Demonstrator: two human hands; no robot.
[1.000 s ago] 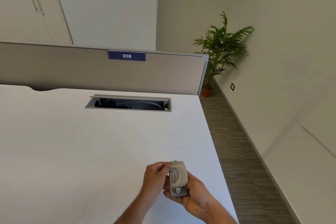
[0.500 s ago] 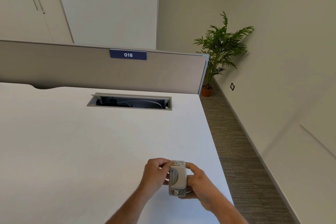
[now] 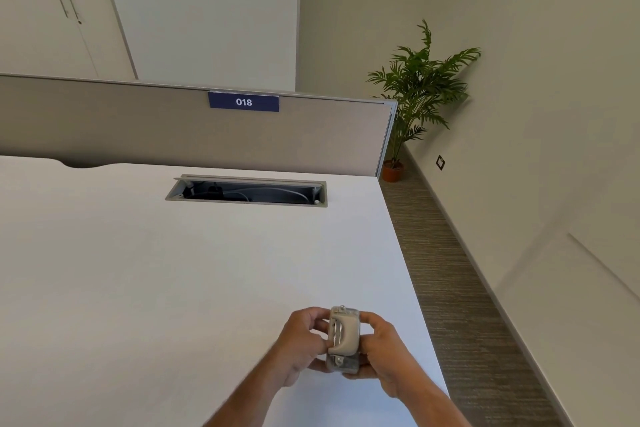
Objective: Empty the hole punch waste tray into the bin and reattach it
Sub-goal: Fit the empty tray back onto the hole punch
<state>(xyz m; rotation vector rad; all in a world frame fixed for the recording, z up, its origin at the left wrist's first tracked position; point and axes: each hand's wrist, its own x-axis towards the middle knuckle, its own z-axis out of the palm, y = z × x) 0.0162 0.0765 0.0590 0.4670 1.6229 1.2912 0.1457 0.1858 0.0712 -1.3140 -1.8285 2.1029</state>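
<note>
Holding the hole punch (image 3: 343, 340) from both sides, the two hands keep it above the tabletop (image 3: 173, 270), near its right edge, at about 6 o'clock in the view. The left hand (image 3: 304, 343) has its grip pressed on the left side of the punch, the thumb and fingertips closed on it. The right hand (image 3: 381, 350) has its grip pressed on the right side, with fingers curled around the top and the bottom end. The punch is grey and stands with its long side pointing away from the person; a clear part shows at its lower end, but I cannot tell if this is the waste tray.

At 12 o'clock from the hands, a cable opening (image 3: 246, 191) is cut into the tabletop. Behind it stands a grey partition (image 3: 138, 128) with a blue label (image 3: 243, 101) reading 018. At about 1 o'clock, on the floor (image 3: 450, 270) by the wall, a potted plant (image 3: 415, 90) stands.
</note>
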